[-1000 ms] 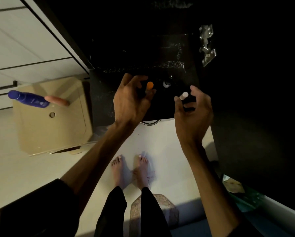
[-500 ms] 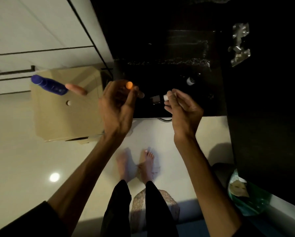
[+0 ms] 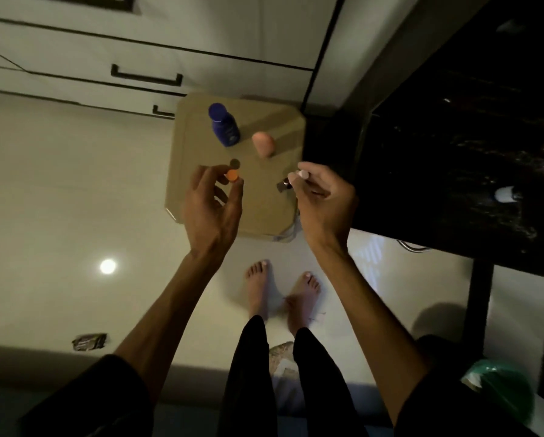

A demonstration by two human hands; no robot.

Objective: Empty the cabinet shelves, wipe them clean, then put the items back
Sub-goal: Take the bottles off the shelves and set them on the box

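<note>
Left hand (image 3: 210,206) pinching orange-capped item (image 3: 232,175), right hand (image 3: 322,201) gripping small white-tipped tube (image 3: 291,181), both hovering over cardboard box (image 3: 264,212) holding blue bottle (image 3: 224,125).

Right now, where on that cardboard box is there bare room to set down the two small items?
Free: the near part of the cardboard box, below the left hand and right hand, and its left strip beside the blue bottle. Crowded: the far middle, where the blue bottle and the pink item stand side by side.

Glossy pale floor (image 3: 59,216), white drawers (image 3: 169,36) with black handles.
</note>
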